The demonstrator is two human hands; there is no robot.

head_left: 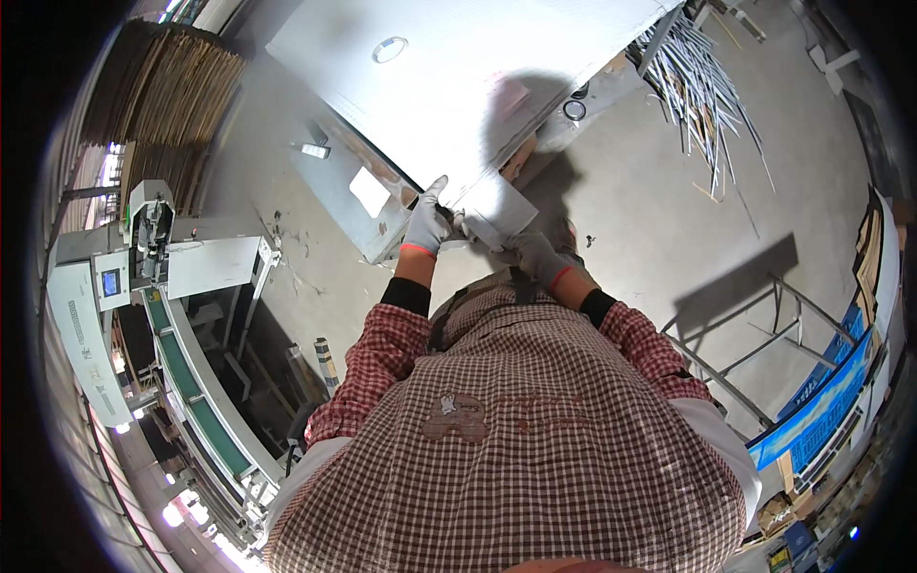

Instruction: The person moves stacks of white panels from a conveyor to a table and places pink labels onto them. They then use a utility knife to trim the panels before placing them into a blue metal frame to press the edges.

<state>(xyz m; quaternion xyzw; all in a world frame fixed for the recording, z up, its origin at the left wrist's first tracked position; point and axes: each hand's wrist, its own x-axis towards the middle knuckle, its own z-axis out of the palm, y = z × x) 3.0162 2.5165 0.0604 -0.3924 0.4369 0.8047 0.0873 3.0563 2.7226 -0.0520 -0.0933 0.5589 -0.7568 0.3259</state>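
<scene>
Both my hands wear grey gloves with red cuffs, close together at the near corner of a big white-topped table [353, 86]. Between them a small pale rectangular panel [501, 212] juts out at the table's corner. My left hand [430, 222] is closed at the panel's left side, thumb pointing up; its fingertips are partly hidden. At the panel's lower right edge, my right hand [540, 256] is closed around it, its fingers mostly out of sight. Whether the panel is loose or joined to the white sheet, I cannot tell.
A roll of tape [390, 50] lies on the white surface. Below it, a lower shelf [344, 205] holds a white paper [369, 192]. Thin strips [693, 86] hang at the far right. A metal frame [755, 353] stands right; a conveyor machine [196, 382] stands left.
</scene>
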